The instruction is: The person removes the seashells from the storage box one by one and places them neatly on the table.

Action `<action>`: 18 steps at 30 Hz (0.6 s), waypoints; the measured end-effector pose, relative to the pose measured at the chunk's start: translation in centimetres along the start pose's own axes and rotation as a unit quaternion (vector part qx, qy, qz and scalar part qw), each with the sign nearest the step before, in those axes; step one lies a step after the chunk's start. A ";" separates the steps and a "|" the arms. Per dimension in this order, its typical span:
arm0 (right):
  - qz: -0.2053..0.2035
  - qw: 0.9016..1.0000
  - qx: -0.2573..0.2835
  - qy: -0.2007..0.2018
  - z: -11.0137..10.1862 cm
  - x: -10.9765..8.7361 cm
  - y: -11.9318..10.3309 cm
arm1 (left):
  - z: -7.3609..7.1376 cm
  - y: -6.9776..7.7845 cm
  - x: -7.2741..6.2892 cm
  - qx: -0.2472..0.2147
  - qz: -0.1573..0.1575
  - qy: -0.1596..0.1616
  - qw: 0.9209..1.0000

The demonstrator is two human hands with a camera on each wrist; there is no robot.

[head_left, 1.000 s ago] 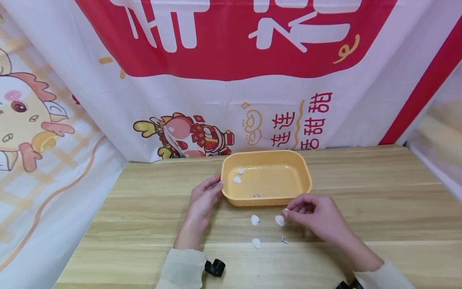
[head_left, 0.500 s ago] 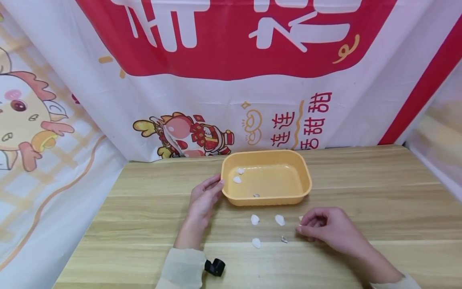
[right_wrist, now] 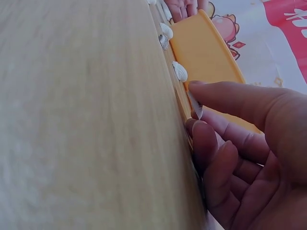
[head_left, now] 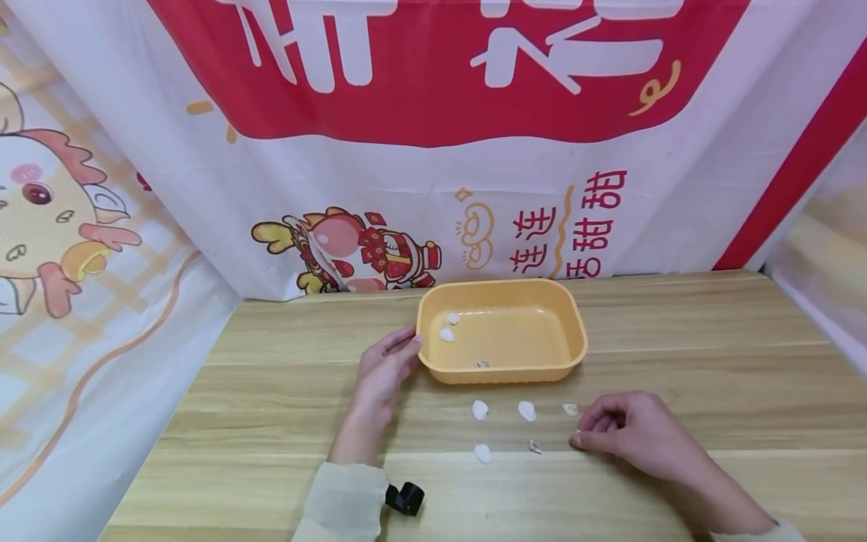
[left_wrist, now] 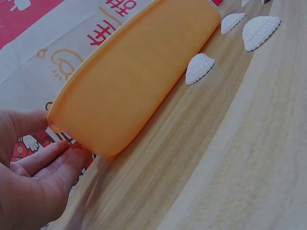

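Note:
My left hand [head_left: 382,374] holds the left end of a yellow-orange plastic basin [head_left: 501,375], thumb at the rim and fingers against the outer wall. My right hand [head_left: 637,433] is over the table to the right, pinching a small pale seashell, mostly hidden, between thumb and fingers. Just beyond those fingertips a thin pale seashell [head_left: 570,409] lies on the wood. White ribbed seashells lie in front of the basin: one [head_left: 480,409] at the left, another [head_left: 527,410] beside it, a third [head_left: 482,453] nearer me. A small dark-marked shell [head_left: 535,447] lies to its right.
Inside the basin are two white shells [head_left: 447,335] at the left and a small dark-marked one [head_left: 483,364] near the front wall. The wooden table [head_left: 284,421] ends at a printed white-and-red cloth [head_left: 433,165] behind. A black wrist device [head_left: 405,498] sits at my left cuff.
My right hand has drawn back from the basin's front right corner, to the right and toward me. A pale shell now lies where its fingertips passed. The left hand and basin have stayed put.

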State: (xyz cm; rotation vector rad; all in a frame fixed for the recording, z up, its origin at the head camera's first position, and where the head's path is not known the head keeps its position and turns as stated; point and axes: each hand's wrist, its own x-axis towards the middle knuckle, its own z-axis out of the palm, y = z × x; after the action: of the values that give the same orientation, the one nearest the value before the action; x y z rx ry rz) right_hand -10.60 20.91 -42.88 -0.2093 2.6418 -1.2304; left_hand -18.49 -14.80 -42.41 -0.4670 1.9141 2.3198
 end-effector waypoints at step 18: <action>-0.019 1.000 -0.016 0.007 0.1 0.0 0.0 | -0.1 0.0 0.0 0.000 0.001 0.000 1.000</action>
State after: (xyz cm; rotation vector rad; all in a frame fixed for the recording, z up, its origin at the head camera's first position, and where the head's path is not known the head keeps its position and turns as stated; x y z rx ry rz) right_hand -10.58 20.88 -42.95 -0.2584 2.6826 -1.2063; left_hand -18.50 -14.85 -42.47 -0.4658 1.9155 2.3212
